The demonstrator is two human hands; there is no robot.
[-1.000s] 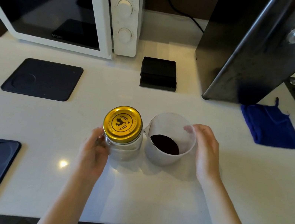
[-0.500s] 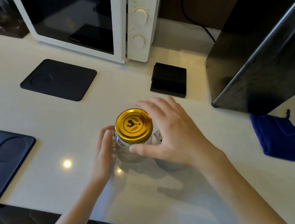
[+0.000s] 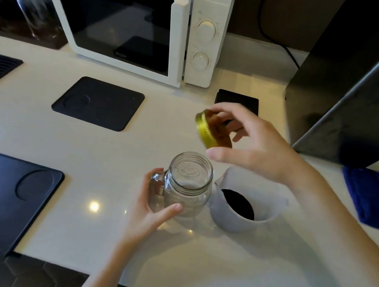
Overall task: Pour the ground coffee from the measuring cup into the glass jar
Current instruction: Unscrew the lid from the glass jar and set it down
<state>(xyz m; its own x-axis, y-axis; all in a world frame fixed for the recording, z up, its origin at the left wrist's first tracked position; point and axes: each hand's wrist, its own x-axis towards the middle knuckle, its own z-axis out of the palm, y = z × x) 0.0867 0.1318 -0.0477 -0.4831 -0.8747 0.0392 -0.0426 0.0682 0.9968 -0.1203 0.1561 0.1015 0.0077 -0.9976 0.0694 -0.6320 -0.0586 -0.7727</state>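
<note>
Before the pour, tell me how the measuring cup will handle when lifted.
The measuring cup looks like thin plastic, so probably light and slightly flexible. The coffee only covers its bottom, so little added weight. Loose grounds would likely shift if tilted fast.

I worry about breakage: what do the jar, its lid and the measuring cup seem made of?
Clear handled jar: glass by its see-through, glinting walls. Gold screw lid: apparently metal, shiny with a ridged rim. Frosted measuring cup: probably translucent plastic, matte and cloudy.

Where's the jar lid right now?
Head view, centre: the gold lid is off the jar, tilted in the right hand, above the open glass jar steadied by the left hand.
</note>
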